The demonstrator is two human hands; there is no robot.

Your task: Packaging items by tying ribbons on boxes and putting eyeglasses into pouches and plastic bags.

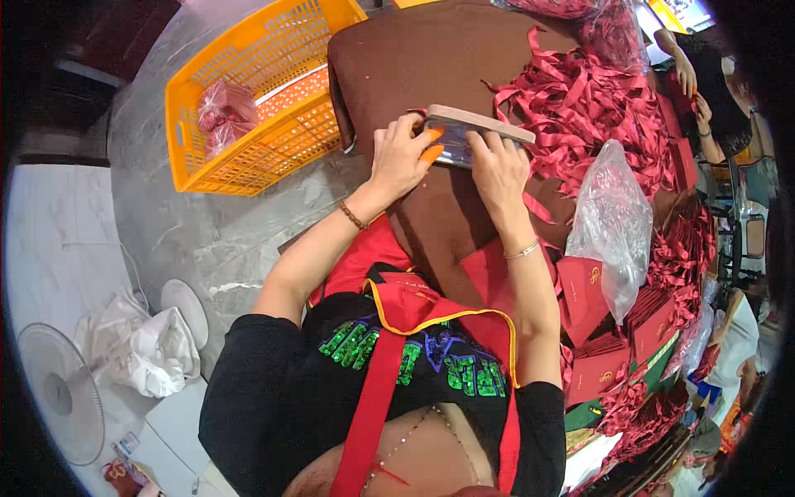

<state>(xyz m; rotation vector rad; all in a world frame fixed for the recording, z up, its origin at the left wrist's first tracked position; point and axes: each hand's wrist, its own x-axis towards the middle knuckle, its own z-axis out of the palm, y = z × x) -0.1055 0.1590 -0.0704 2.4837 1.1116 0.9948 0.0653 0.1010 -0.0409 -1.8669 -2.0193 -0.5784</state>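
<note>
Both my hands are at a flat rectangular piece over the brown-covered table, with a long beige edge (480,123) and a shiny, see-through part (454,155) below it. My left hand (400,157) grips its left end, with orange covers on the thumb and a finger. On the right side, my right hand (501,170) has bent fingers pressed on the piece. A bit of red ribbon (418,111) pokes out by my left fingertips. Just right of my right hand lies a big heap of red ribbons (571,112). What exactly the piece is, I cannot tell.
A yellow plastic crate (186,157) with bagged red items stands left of the brown table cover (397,66). Red pouches (584,294) and a clear plastic bag (613,224) lie at right. Another person's hands (694,91) work at the far right. A fan (58,393) stands lower left.
</note>
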